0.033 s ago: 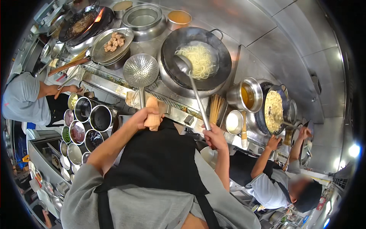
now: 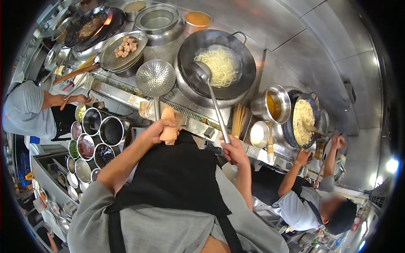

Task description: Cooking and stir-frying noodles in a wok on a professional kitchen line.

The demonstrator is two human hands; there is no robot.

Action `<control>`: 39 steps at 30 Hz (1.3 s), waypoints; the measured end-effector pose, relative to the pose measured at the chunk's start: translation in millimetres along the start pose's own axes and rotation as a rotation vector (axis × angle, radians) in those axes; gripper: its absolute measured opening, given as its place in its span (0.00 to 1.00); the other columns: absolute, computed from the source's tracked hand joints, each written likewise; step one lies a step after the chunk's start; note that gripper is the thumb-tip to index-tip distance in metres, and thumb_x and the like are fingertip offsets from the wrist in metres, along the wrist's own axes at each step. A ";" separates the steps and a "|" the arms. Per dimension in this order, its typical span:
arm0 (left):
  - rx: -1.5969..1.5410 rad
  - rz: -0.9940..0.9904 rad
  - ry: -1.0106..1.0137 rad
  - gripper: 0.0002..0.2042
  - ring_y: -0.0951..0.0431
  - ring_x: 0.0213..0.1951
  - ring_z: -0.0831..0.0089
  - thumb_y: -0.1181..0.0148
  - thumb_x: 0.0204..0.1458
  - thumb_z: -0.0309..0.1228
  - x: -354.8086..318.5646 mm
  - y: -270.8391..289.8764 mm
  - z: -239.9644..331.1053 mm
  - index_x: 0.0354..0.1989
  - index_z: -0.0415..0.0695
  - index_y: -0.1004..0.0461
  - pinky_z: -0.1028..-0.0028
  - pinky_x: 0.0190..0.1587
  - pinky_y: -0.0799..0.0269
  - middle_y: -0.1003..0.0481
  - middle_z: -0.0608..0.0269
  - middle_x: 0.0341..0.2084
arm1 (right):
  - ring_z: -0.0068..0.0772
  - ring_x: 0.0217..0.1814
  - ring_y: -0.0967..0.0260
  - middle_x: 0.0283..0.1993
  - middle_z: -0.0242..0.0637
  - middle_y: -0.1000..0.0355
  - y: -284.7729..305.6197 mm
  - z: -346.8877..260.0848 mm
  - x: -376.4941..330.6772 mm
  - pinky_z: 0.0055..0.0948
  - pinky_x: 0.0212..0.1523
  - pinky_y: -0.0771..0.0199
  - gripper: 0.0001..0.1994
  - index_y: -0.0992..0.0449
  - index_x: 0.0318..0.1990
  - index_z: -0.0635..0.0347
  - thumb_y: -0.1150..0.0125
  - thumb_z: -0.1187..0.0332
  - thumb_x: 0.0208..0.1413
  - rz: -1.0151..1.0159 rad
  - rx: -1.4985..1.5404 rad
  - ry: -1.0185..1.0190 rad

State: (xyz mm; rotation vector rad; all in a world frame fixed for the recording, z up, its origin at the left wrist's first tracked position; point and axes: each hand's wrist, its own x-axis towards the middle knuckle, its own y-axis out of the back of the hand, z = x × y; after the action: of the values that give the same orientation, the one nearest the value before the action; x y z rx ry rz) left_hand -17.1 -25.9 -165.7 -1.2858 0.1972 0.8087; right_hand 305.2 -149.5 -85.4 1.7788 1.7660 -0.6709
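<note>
My left hand is closed around a folded peach-coloured cloth and the handle end of a round perforated skimmer. The skimmer's bowl rests at the stove's front, left of a black wok. Pale noodles lie in liquid in that wok. In my right hand is the handle of a long metal ladle. Its bowl sits inside the wok, against the left side of the noodles. The skimmer appears to hold nothing.
At left, a strainer holds browned chunks. Behind stand a water pot and an orange-liquid container. A bamboo brush and oil pot stand right. A co-worker's hand grips another wok; another person stands left.
My right hand and the ladle's handle have shifted slightly left, with the bowl still by the noodles. The co-worker's tool has moved in the right wok. My left hand looks unmoved.
</note>
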 end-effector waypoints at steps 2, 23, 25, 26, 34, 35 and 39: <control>0.051 0.002 0.009 0.21 0.22 0.34 0.59 0.45 0.49 0.28 7.9 -10.8 1.3 0.51 0.35 0.37 0.64 0.39 0.22 0.25 0.50 0.35 | 0.27 0.16 0.39 0.19 0.32 0.38 -17.6 14.6 29.8 0.29 0.17 0.41 0.10 0.31 0.38 0.64 0.42 0.68 0.52 0.125 -0.127 0.155; 0.170 0.243 -0.137 0.24 0.22 0.35 0.67 0.40 0.54 0.50 63.5 -55.0 26.3 0.49 0.43 0.31 0.64 0.34 0.23 0.24 0.60 0.34 | 0.20 0.10 0.45 0.17 0.27 0.40 11.3 -11.9 82.8 0.23 0.08 0.46 0.07 0.35 0.43 0.57 0.50 0.71 0.58 0.372 0.325 0.303; 0.153 0.274 -0.230 0.28 0.22 0.32 0.66 0.44 0.53 0.59 95.7 -41.5 43.4 0.44 0.44 0.29 0.63 0.32 0.24 0.24 0.61 0.31 | 0.22 0.11 0.44 0.18 0.28 0.40 -1.2 -4.3 100.6 0.25 0.09 0.44 0.08 0.36 0.44 0.57 0.50 0.72 0.58 0.325 0.419 0.310; 0.155 0.267 -0.235 0.28 0.22 0.32 0.66 0.44 0.53 0.59 107.0 -45.5 53.2 0.44 0.44 0.29 0.63 0.32 0.24 0.24 0.61 0.31 | 0.22 0.11 0.44 0.18 0.28 0.40 -5.4 -4.0 99.4 0.25 0.09 0.44 0.08 0.36 0.44 0.57 0.50 0.72 0.57 0.254 0.497 0.286; -0.078 0.404 -0.189 0.12 0.23 0.27 0.58 0.46 0.54 0.35 242.6 3.6 66.0 0.42 0.40 0.33 0.55 0.25 0.26 0.26 0.55 0.28 | 0.21 0.10 0.44 0.18 0.29 0.39 6.0 -35.9 97.4 0.25 0.08 0.43 0.06 0.36 0.41 0.60 0.50 0.73 0.57 0.260 0.149 0.272; -0.074 0.396 -0.176 0.12 0.23 0.27 0.58 0.46 0.54 0.35 239.3 -5.5 61.0 0.42 0.40 0.33 0.55 0.25 0.26 0.26 0.55 0.28 | 0.22 0.10 0.43 0.18 0.30 0.39 12.0 -34.0 110.7 0.26 0.08 0.43 0.06 0.36 0.40 0.60 0.50 0.72 0.57 0.404 -0.025 0.311; -0.033 0.195 -0.225 0.07 0.24 0.24 0.59 0.48 0.52 0.29 214.3 -25.7 54.6 0.36 0.41 0.33 0.54 0.22 0.27 0.28 0.56 0.24 | 0.25 0.09 0.42 0.17 0.30 0.39 17.3 -38.1 156.0 0.28 0.08 0.45 0.06 0.38 0.39 0.57 0.51 0.72 0.54 0.449 -0.115 0.323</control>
State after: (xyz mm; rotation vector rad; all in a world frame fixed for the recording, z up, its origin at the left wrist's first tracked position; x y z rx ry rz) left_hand 136.4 112.8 -247.9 -1.2073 0.1300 1.1205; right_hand 324.2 -9.4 -163.5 2.1900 1.4730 -0.1006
